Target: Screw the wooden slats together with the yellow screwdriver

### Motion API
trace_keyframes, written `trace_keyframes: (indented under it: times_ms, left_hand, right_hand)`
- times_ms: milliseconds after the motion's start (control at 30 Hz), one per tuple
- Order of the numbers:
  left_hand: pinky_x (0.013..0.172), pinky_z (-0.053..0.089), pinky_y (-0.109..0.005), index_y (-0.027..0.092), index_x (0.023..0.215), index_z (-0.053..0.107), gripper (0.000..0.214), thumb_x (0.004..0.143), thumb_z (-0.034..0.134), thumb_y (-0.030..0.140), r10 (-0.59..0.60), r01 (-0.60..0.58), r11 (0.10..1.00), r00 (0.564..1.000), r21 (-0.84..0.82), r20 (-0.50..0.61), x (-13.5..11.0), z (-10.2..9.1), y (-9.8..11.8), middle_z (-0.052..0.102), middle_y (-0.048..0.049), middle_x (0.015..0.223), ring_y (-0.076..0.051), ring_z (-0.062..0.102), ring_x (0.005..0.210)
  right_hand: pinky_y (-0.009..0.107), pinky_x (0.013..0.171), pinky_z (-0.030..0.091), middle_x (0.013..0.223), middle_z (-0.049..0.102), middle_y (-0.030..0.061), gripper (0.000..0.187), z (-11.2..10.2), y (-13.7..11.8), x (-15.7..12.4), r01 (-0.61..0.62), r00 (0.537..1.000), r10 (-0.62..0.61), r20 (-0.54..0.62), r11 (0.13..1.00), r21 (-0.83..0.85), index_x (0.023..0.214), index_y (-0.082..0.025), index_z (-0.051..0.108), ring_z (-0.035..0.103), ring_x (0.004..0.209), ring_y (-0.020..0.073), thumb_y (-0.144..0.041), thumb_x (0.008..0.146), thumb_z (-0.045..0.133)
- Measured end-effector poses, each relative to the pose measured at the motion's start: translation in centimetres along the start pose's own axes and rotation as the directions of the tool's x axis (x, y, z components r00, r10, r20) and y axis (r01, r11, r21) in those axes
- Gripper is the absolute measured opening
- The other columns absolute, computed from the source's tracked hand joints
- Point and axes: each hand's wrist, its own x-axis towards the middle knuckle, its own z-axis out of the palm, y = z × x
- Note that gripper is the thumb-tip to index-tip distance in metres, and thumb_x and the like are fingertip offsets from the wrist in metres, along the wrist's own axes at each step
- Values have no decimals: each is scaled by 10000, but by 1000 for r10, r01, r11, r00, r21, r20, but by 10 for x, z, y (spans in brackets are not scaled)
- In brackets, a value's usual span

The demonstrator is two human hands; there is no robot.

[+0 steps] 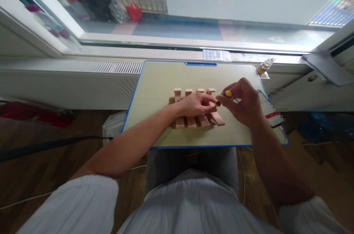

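A wooden slat frame (190, 120) of several pale bars lies in the middle of a small blue-edged table (155, 90). My left hand (197, 104) rests on top of the frame, its fingers pinched together at the frame's right side. My right hand (243, 103) is closed around a small yellow and black tool (227, 94), which looks like a short screwdriver. The tool's dark end (218, 104) meets my left fingertips over the rightmost slat. What my left fingers pinch is too small to make out.
A small glass bottle (264, 66) stands at the table's back right corner. Papers and a dark-red item (272, 116) lie at the right edge. A white radiator cover (83, 79) and a large window run behind. A white box (113, 126) sits on the floor left of the table.
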Motion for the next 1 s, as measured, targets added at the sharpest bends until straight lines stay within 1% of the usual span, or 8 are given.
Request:
trace_keyframes:
  times_ms: [133, 267, 367, 433, 533, 633, 767, 1000]
  left_hand:
    - [692, 442, -262, 173, 1290, 806, 594, 959, 732, 660, 61, -61, 997, 998, -37, 3, 3, 0, -7, 707, -11, 827, -137, 599, 738]
    - [721, 471, -262, 166, 1270, 787, 562, 1002, 678, 648, 128, -127, 984, 992, -126, 1, 11, 3, -25, 724, -34, 887, -142, 613, 783]
    - [754, 491, -267, 147, 1182, 795, 537, 1010, 662, 638, 128, -120, 975, 991, -187, 36, 15, 6, -34, 735, -54, 929, -148, 629, 821]
    - [720, 472, -262, 143, 1148, 796, 551, 1003, 663, 658, 113, -101, 975, 992, -197, 53, 16, 6, -35, 701, -41, 883, -143, 605, 785]
    - [683, 437, -258, 138, 1192, 792, 609, 996, 651, 697, 131, -108, 961, 988, -253, 77, 15, 6, -29, 634, -13, 817, -128, 547, 726]
    - [670, 415, -259, 129, 1281, 781, 672, 981, 659, 718, 121, -87, 956, 987, -281, 105, 13, 4, -20, 612, -5, 802, -126, 527, 708]
    - [696, 423, -255, 133, 1368, 769, 649, 1021, 629, 663, 41, -21, 980, 994, -199, 99, 9, 1, -12, 654, -17, 836, -133, 567, 750]
    - [808, 493, -260, 195, 1373, 794, 607, 984, 704, 652, 74, -69, 992, 997, -109, 37, 9, 0, -18, 783, -47, 1010, -162, 664, 900]
  right_hand:
    - [307, 572, 535, 831, 704, -14, 452, 9, 0, 1, 33, 994, -44, -99, 994, -108, 862, -267, 536, 639, 664, 150, -403, 824, 966]
    - [306, 562, 525, 795, 658, -27, 504, 16, -1, 0, 10, 991, -28, -131, 991, -135, 844, -270, 491, 610, 639, 144, -422, 808, 971]
    - [302, 567, 534, 818, 652, -27, 496, 16, -3, -2, -32, 992, 20, -123, 995, -96, 868, -265, 522, 611, 650, 139, -419, 789, 987]
    - [303, 584, 559, 886, 689, -15, 433, 10, -5, -2, -62, 997, 61, -55, 998, -20, 969, -255, 616, 641, 672, 139, -407, 797, 984]
    - [326, 615, 604, 1072, 779, 41, 399, -2, -8, -3, -124, 982, 106, 155, 986, 111, 1221, -253, 742, 708, 714, 154, -431, 902, 903]
    - [339, 622, 626, 1146, 821, 72, 337, -14, -12, -2, -145, 967, 104, 231, 975, 167, 1260, -255, 805, 720, 698, 153, -449, 985, 823]
    - [319, 585, 600, 1043, 833, 58, 293, -15, -11, -2, -120, 982, 102, 161, 988, 102, 1132, -238, 806, 708, 646, 143, -461, 952, 864]
    - [326, 589, 549, 875, 736, -5, 429, 1, 7, -4, -11, 995, 11, -94, 1000, 8, 853, -260, 544, 653, 643, 146, -440, 869, 933]
